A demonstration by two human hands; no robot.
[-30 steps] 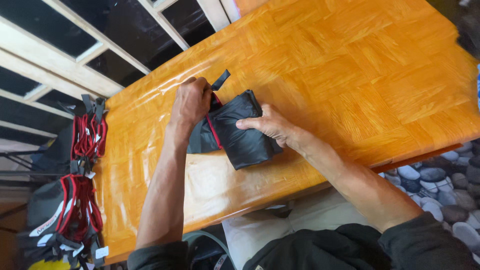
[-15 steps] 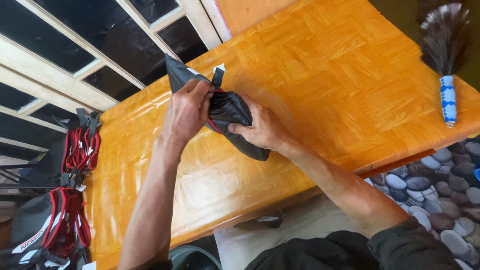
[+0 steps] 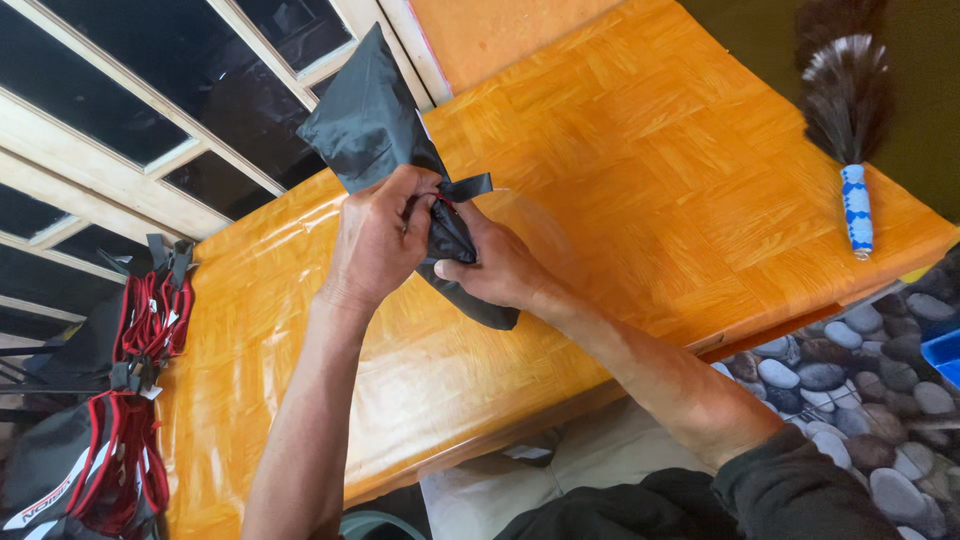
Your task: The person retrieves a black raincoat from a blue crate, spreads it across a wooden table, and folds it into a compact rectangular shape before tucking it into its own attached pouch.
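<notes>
A black fabric bag (image 3: 372, 120) with thin red trim and a short black strap is raised above the orange wooden table (image 3: 640, 180). My left hand (image 3: 382, 235) grips its gathered middle from the left. My right hand (image 3: 497, 268) holds the same bunched part from the right and below, fingers curled around the cloth. The bag's upper end points up toward the window, its lower end hangs under my right hand.
A feather duster (image 3: 850, 130) with a blue-and-white handle lies at the table's right end. Black-and-red bags (image 3: 130, 330) are piled at the left edge. White window frames (image 3: 200, 130) run behind the table. A pebble-pattern floor (image 3: 860, 390) is at lower right.
The black bag lay flat on the table under both hands a second ago. Both hands have since bunched it and lifted it, with its upper end now standing up.
</notes>
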